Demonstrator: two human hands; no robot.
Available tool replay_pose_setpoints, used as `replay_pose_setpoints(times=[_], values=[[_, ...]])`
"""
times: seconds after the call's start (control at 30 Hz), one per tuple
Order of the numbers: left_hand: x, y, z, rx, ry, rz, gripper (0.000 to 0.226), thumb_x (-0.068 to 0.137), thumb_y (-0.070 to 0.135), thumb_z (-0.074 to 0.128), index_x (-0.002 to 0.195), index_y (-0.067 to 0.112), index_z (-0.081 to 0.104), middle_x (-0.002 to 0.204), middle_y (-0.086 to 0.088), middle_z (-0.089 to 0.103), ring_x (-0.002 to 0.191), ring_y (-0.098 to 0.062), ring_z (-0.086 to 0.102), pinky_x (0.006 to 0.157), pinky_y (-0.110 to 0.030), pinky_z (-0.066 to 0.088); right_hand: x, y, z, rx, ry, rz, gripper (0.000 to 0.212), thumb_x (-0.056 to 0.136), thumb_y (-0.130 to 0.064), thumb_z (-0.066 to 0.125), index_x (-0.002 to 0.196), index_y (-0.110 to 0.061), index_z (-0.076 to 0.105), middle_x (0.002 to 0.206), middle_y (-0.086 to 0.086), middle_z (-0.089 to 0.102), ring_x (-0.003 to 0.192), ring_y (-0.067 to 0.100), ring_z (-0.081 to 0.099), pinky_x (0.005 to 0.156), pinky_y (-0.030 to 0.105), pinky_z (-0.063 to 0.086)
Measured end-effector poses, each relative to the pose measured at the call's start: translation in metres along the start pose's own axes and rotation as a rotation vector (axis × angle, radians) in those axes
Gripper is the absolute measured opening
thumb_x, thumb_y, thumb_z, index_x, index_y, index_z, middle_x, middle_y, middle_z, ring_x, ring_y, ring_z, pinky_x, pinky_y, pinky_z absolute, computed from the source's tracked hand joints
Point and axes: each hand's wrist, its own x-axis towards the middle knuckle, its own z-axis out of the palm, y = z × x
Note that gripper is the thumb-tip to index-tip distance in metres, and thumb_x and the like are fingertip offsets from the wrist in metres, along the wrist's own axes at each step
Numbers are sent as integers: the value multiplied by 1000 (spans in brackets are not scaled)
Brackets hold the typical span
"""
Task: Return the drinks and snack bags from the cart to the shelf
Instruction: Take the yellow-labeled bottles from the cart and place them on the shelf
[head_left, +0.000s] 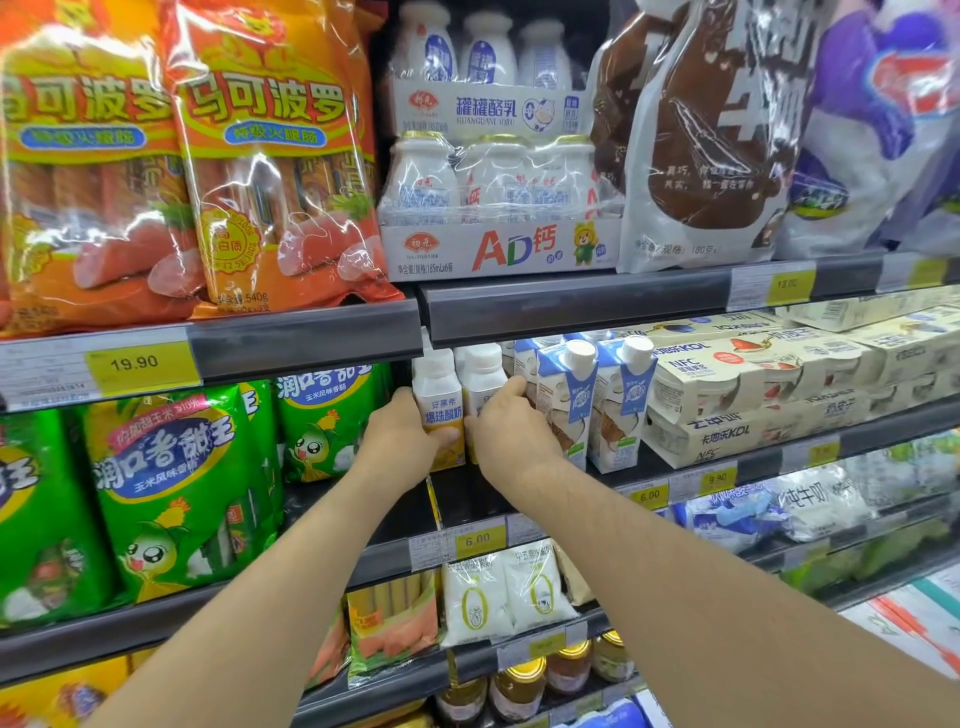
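Two white yogurt drink bottles with yellow labels stand side by side on the middle shelf (467, 499). My left hand (402, 431) wraps around the left bottle (436, 395) from its left side, thumb across the label. My right hand (506, 426) grips the right bottle (480, 379), covering most of its label. Both bottles are upright with their bases on the shelf. The cart is out of view.
Blue-and-white drink cartons (589, 395) stand just right of my right hand, then cream yogurt multipacks (753, 395). Green sausage bags (171, 488) hang to the left. Orange sausage bags (270, 156) and milk bottle packs (498, 202) fill the shelf above. Jars (519, 686) sit lower down.
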Motion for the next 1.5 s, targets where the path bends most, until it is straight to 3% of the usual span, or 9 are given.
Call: replay_pose_setpoints(times=[0.17, 0.37, 0.43, 0.53, 0.73, 0.97, 1.23, 1.33, 1.5], values=[[0, 0, 0, -4, -1, -3, 49, 86, 30, 75, 126, 14, 53, 126, -7, 65, 114, -27, 60, 90, -39, 48, -7, -1, -6, 162, -57, 45, 66, 97, -39, 57, 139, 0, 24, 106, 16, 71, 92, 27, 73, 70, 36, 60], [-20, -7, -3, 28, -59, 2, 56, 86, 41, 73, 127, 11, 50, 115, -1, 63, 97, -17, 55, 71, -24, 40, -26, 4, -18, 470, -207, 139, 60, 96, -44, 55, 137, -7, 31, 130, 13, 57, 116, 29, 59, 87, 41, 51], [-30, -11, -9, 15, -71, 14, 63, 86, 42, 72, 134, 8, 48, 123, -6, 65, 107, -21, 60, 80, -29, 48, -32, 7, -24, 532, -241, 143, 63, 96, -46, 54, 140, -8, 29, 137, 13, 53, 123, 31, 55, 92, 43, 48], [-50, -16, -23, -25, -77, -16, 72, 87, 45, 70, 144, 10, 42, 135, -9, 59, 123, -24, 56, 101, -40, 49, -45, 14, -30, 572, -289, 108, 64, 96, -51, 52, 139, -9, 30, 134, 13, 55, 121, 32, 56, 91, 42, 50], [-111, 12, -22, 60, -160, 58, 49, 92, 45, 63, 131, 17, 55, 111, 6, 64, 98, -9, 60, 83, -22, 45, -84, 60, -58, 663, -323, -133, 58, 94, -60, 48, 135, -18, 44, 118, 1, 62, 108, 20, 60, 93, 41, 52], [-164, 118, 90, 128, -411, 224, 46, 93, 49, 59, 126, 17, 55, 115, 2, 64, 105, -15, 61, 95, -34, 50, -126, 239, -118, 515, -194, -97, 59, 95, -53, 54, 141, -17, 46, 139, 2, 56, 125, 19, 53, 102, 35, 43], [-250, 292, 258, 345, -664, 569, 56, 94, 53, 55, 133, 14, 48, 135, -12, 59, 108, -28, 60, 83, -31, 45, -233, 518, -200, 272, -171, 313, 81, 91, -62, 51, 155, -18, 27, 155, 1, 37, 137, 22, 43, 109, 38, 39], [-292, 350, 312, 424, -757, 725, 74, 95, 54, 52, 154, 14, 28, 151, -14, 44, 129, -29, 50, 100, -32, 40, -283, 595, -228, 242, -137, 454, 89, 85, -72, 48, 151, -14, 33, 129, -10, 53, 121, 18, 49, 104, 36, 39], [-348, 440, 398, 446, -888, 978, 78, 94, 59, 49, 152, 11, 30, 154, -11, 40, 136, -27, 43, 105, -34, 36, -346, 698, -256, 156, -40, 704, 69, 91, -59, 54, 140, -11, 46, 141, 10, 52, 126, 31, 51, 105, 42, 43]])
